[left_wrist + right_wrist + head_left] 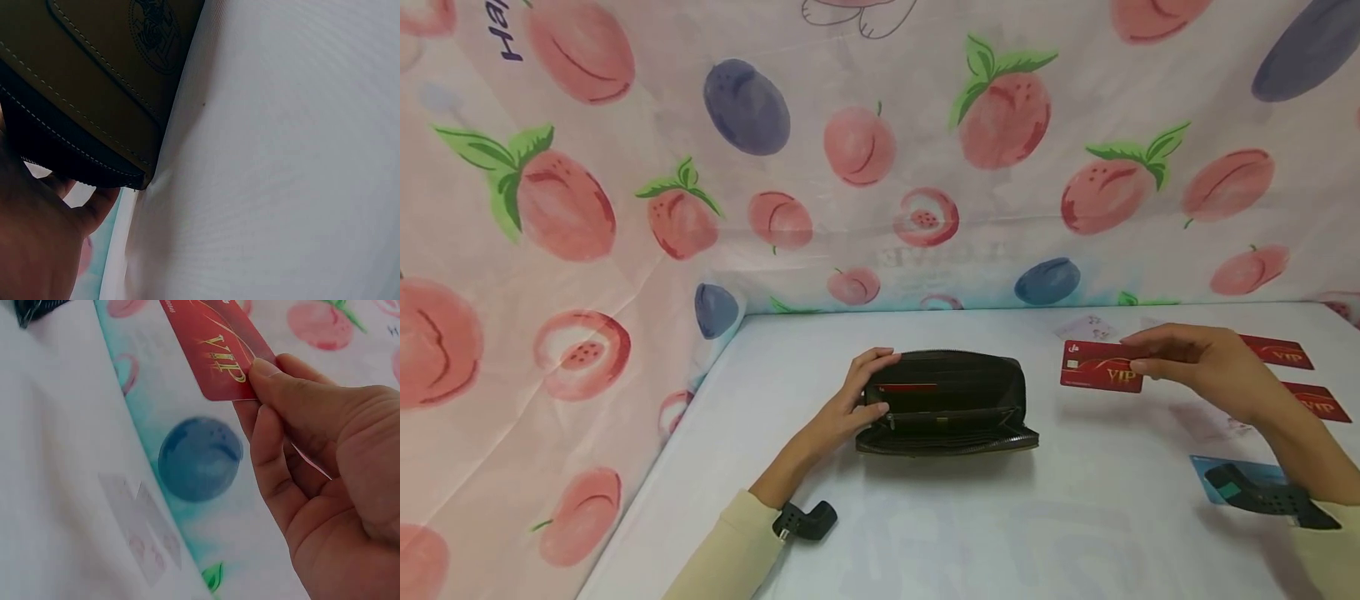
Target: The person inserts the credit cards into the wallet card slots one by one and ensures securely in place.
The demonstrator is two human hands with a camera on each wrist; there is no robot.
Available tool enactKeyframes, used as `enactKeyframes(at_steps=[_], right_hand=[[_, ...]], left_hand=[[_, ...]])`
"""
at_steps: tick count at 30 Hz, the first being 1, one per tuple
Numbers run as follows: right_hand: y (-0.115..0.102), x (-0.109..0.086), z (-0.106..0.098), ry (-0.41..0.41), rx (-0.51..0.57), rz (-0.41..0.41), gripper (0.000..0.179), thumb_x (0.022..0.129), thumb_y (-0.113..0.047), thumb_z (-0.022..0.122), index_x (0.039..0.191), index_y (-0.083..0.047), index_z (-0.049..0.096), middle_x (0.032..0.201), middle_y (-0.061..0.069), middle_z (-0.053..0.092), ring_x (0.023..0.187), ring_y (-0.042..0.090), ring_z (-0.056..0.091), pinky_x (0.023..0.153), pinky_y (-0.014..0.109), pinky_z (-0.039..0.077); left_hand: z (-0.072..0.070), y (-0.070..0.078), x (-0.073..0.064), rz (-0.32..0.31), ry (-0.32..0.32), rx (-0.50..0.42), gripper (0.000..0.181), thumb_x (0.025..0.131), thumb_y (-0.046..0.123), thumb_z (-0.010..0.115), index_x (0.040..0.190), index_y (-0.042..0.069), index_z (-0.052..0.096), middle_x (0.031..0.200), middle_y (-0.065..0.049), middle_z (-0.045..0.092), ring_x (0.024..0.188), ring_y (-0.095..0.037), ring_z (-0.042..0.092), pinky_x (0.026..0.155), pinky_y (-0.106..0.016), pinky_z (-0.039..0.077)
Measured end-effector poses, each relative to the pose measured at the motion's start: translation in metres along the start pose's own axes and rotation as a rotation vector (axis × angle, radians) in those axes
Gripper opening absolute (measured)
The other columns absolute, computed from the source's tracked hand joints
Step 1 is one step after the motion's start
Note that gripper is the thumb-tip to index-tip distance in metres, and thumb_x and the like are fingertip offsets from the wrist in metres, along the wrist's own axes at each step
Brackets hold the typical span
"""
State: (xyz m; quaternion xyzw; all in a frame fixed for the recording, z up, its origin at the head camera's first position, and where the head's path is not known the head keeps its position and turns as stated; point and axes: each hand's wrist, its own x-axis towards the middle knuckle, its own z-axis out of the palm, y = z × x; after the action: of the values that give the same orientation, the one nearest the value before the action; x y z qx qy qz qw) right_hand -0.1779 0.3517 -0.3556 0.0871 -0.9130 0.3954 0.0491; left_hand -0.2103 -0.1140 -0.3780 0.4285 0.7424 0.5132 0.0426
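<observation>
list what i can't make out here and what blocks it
Head: blue card, partly behind the black wrist device.
Head: lower red table card, left end behind the right arm.
Head: held red card, fine print too small.
Right wrist: held red card, cut by the top edge.
Left wrist: wallet, cut by top edge.

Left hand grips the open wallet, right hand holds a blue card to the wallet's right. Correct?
Colour's wrong: the right hand holds a red card, as the head view shows. The left hand does grip the open wallet, with the card to its right.
</observation>
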Motion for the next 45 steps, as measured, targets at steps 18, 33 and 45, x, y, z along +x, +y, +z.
enactKeyframes(at_steps=[18,33,45], right_hand=[[-0.057,0.017,0.024,0.069,0.028,-0.132,0.032,0.087,-0.020,0.073,0.118,-0.015,0.069,0.097,-0.001,0.070,0.087,0.006,0.061,0.065,0.027,0.052],[-0.092,0.029,0.054,0.076,0.080,-0.191,0.026,0.085,-0.019,0.075,0.110,-0.020,0.073,0.096,0.000,0.071,0.088,0.014,0.065,0.069,0.027,0.052],[-0.104,0.040,0.072,0.047,0.019,-0.343,0.024,0.083,-0.015,0.076,0.107,-0.020,0.075,0.092,-0.005,0.071,0.080,0.011,0.064,0.067,0.025,0.051]], left_hand=[[0.000,0.001,-0.001,-0.012,0.002,0.008,0.058,0.090,-0.011,0.049,0.144,-0.008,0.027,0.149,-0.025,0.013,0.139,-0.035,0.011,0.102,-0.063,0.021],[0.000,0.000,-0.002,-0.021,-0.006,0.001,0.057,0.093,-0.008,0.049,0.145,-0.006,0.026,0.150,-0.023,0.012,0.140,-0.033,0.011,0.100,-0.065,0.023],[0.000,0.002,0.000,-0.012,0.001,0.020,0.057,0.091,-0.011,0.049,0.144,-0.008,0.027,0.149,-0.024,0.014,0.139,-0.034,0.012,0.104,-0.061,0.020]])
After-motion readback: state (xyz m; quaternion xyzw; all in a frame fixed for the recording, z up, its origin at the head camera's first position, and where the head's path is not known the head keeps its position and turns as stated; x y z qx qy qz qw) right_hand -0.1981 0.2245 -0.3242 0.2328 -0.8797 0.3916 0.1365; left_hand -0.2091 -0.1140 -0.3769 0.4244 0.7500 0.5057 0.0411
